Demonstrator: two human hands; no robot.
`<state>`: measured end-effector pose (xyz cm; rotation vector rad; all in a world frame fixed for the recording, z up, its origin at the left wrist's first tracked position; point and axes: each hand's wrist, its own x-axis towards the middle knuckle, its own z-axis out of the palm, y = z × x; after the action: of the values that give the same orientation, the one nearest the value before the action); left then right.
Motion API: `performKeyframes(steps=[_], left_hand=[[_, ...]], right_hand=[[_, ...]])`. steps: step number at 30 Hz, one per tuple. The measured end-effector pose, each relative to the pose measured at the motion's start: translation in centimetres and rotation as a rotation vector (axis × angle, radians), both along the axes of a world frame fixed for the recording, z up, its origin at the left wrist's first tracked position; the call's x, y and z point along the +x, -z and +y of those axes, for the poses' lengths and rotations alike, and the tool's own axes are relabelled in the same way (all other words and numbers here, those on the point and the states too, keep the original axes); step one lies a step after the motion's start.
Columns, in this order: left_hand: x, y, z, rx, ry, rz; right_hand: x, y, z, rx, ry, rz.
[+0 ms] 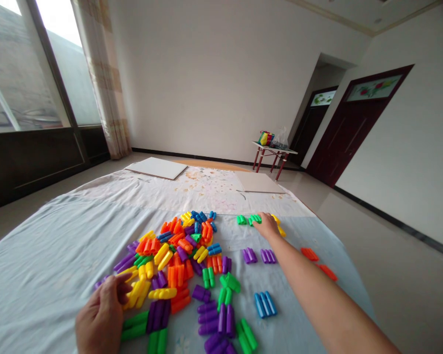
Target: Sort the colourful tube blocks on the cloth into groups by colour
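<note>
A heap of bullet-shaped plastic toy blocks in orange, yellow, purple, green and blue (177,239) spreads over the cloth. At its near left edge is my left hand (101,312), fingers curled in beside yellow blocks (139,293); what they hold, if anything, is hidden. A purple block (100,282) lies just behind that hand. My right hand (268,226) reaches forward, its fingers closed on a green block (254,220) at the cloth's far right. Another green block (241,220) lies left of it, and yellow blocks (279,226) show partly behind the hand.
Sorted apart on the right are two purple blocks (249,255), a blue block (265,305) and orange blocks (310,254) beyond my forearm. Two white boards (158,167) lie at the table's far end. A small side table (275,148) with bags stands by the wall.
</note>
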<state>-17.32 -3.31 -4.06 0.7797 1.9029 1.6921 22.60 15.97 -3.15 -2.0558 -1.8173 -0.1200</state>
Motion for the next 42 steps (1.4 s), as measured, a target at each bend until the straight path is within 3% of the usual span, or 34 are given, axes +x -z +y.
performKeyframes(steps=[15,24,29,32,37,42], left_hand=[[-0.2,0.6,0.3,0.019,0.005,-0.002],[0.2,0.1,0.3,0.054,-0.014,-0.002],[0.3,0.2,0.3,0.104,-0.005,-0.02],[0.4,0.1,0.3,0.116,-0.001,-0.029],[0.6,-0.3,0.2,0.126,0.006,0.002],[0.7,-0.3,0.2,0.148,0.016,-0.029]], right_hand=[[1.1,2.0,-3.8,-0.012,-0.088,0.054],[0.2,0.2,-4.6,0.039,-0.152,0.12],[-4.7,-1.9,-7.7,0.11,-0.497,0.299],[-8.6,-2.9,-10.4,0.061,-0.695,0.333],[-14.0,-3.5,-13.4,-0.006,-0.844,0.322],[-18.7,-3.2,-14.1,-0.016,-0.993,0.28]])
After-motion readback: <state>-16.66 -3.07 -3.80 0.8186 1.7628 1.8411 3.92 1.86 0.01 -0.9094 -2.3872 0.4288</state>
